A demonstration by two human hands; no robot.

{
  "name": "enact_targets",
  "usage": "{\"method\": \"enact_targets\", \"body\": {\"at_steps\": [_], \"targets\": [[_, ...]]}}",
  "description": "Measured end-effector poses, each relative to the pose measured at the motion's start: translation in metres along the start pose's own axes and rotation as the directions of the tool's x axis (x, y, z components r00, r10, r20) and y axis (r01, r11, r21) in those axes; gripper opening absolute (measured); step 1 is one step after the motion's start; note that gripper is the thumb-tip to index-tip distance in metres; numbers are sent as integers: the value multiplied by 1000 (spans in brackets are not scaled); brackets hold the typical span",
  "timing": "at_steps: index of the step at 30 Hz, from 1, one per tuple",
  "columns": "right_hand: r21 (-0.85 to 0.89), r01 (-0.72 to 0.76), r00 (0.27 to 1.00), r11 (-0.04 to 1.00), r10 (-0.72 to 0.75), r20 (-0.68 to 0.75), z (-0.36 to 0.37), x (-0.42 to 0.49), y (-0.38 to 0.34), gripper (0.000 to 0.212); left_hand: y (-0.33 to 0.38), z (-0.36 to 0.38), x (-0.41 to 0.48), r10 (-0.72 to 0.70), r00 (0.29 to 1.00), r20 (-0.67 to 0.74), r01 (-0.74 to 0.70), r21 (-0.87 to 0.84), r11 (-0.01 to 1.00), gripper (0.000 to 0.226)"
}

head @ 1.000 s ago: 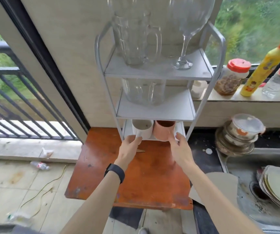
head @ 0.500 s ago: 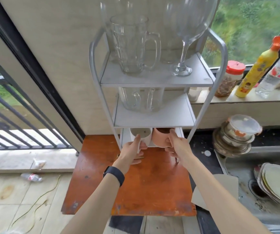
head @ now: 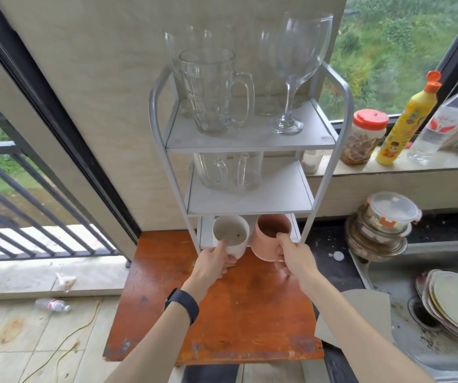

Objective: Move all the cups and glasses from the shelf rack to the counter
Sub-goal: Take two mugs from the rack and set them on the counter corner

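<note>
- Gripping one cup each, both hands work at the lowest tier: the left hand is curled around the white cup, thumb on its near wall, and the right hand is closed on the pink cup, thumb hooked over its rim.
- Both cups sit tilted toward the camera at the front edge of the bottom shelf, partly out over the wooden table; whether their bases touch the shelf cannot be told.
- Risk, as I judge it: drawing both out together could knock the two cups against each other, since they stand just beside one another, or clip a rim on the middle shelf right above them.
- A jolt to the shelf rack looks the bigger hazard. The frame is slim and tall, so a bump low down could shake the glassware higher up.
- On the middle tier stand clear mugs, set back from the edge.
- On the top tier, the glass mug stands left and the wine glass right, with more glasses behind. The stemmed one is top-heavy and would likely tip first.
- Beyond, to the right, the dark counter beside the sink is cluttered, so free landing space is tight.
</note>
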State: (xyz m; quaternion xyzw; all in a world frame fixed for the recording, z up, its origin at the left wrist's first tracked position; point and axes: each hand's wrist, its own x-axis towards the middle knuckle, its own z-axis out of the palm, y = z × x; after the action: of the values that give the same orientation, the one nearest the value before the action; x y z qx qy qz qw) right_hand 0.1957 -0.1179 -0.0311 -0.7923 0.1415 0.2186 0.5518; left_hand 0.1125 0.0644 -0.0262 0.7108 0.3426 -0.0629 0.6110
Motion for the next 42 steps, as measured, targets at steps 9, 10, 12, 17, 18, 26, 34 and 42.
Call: {"method": "enact_targets", "body": {"at_steps": [9, 10, 12, 17, 18, 26, 34, 42], "targets": [[55, 27, 998, 998, -24, -58, -44, -54, 49, 44, -29, 14, -37, 80, 995, 63, -90, 174, 981, 59], [62, 17, 997, 998, -13, -70, -51, -60, 56, 45, -30, 21, -42, 87, 993, 83, -102, 192, 976, 57], [53, -2, 994, 999, 8, -110, -67, -74, 73, 47, -31, 39, -53, 102, 987, 124, -129, 233, 964, 57], [85, -68, 962, 994, 88, -258, -125, -113, 119, 50, -32, 105, -83, 128, 951, 282, -224, 344, 912, 61], [103, -85, 950, 991, 111, -291, -139, -121, 128, 51, -31, 122, -90, 125, 937, 326, -246, 362, 899, 60], [319, -126, 779, 939, 292, -554, -281, -205, 225, 50, -17, 291, -185, 76, 745, 663, -412, 367, 834, 53], [516, -26, 543, 856, 446, -712, -449, -345, 353, 48, -39, 491, -359, 8, 489, 872, -565, 310, 764, 59], [651, 107, 275, 751, 607, -746, -580, -480, 456, 57, -72, 644, -527, -78, 247, 966, -625, 221, 749, 46]]}}
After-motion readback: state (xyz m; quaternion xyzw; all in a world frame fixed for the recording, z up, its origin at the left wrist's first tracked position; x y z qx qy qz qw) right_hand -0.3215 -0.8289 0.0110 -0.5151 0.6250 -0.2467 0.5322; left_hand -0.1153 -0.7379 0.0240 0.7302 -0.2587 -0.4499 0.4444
